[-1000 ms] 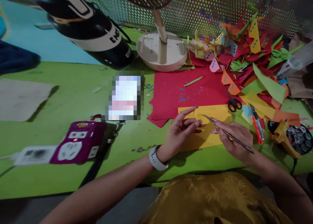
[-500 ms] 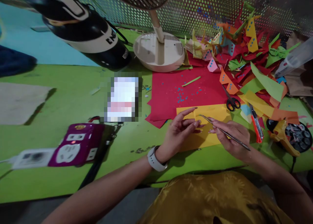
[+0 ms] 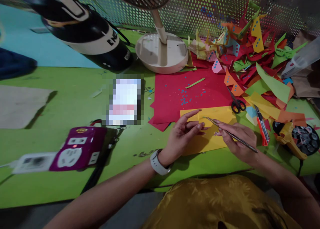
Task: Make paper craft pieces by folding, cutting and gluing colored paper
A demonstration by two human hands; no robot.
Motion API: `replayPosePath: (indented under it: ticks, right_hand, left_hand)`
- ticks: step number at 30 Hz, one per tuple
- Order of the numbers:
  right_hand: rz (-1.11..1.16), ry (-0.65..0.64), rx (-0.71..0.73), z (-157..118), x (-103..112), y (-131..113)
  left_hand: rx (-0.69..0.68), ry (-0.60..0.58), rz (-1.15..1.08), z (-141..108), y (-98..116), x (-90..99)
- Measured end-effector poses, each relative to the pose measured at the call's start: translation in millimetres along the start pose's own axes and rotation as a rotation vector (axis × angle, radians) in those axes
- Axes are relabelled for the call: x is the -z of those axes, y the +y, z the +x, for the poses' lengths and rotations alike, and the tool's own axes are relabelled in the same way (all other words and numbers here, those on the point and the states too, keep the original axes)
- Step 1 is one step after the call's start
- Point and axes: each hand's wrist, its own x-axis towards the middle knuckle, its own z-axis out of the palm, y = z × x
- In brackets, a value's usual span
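My left hand (image 3: 182,135), with a white watch on its wrist, is closed by thumb and curled fingers on what looks like a small folded piece of yellow paper (image 3: 201,118). Its index finger stretches along the far side. The piece blends into the yellow sheet (image 3: 211,142) beneath. Between thumb and fingers, my right hand (image 3: 238,139) grips slim metal tweezers (image 3: 233,136), slanted so their tip is close to my left fingertips. Something tiny and greenish shows at the tip. A red sheet (image 3: 170,92) with scattered blue dots lies beyond.
Scissors (image 3: 238,106), a red cutter knife (image 3: 262,129) and a yellow-black device (image 3: 296,139) lie right. Colourful folded paper (image 3: 235,56) is heaped behind. A fan base (image 3: 162,56), black bottle (image 3: 95,39), blurred-out phone (image 3: 125,101) and purple power strip (image 3: 77,147) are further left.
Almost nothing differs. The tweezers and my right hand have shifted very slightly; my left hand stays in the same pose.
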Motion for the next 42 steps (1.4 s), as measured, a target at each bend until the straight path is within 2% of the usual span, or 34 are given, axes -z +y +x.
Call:
replayPosePath:
  ticks: [9, 15, 20, 36, 42]
  right_hand:
    - [0.001, 0.001, 0.001, 3.0, 0.7, -0.8]
    - [0.108, -0.016, -0.135, 6.1, 4.2, -0.6]
    - [0.129, -0.018, -0.16, 3.8, 4.0, 0.5]
    - [0.103, -0.056, -0.147, 3.8, 5.0, 0.2]
    - [0.127, -0.03, -0.142, 4.6, 4.8, 0.4]
  left_hand:
    - [0.012, 0.005, -0.01, -0.2, -0.3, 0.8]
    - [0.007, -0.011, -0.021, 0.3, -0.1, 1.1]
    - [0.009, -0.011, -0.019, 0.2, 0.7, 0.8]
    - [0.032, -0.016, -0.013, -0.6, 0.3, 1.3]
    - [0.031, -0.006, -0.008, -0.4, 0.8, 1.2]
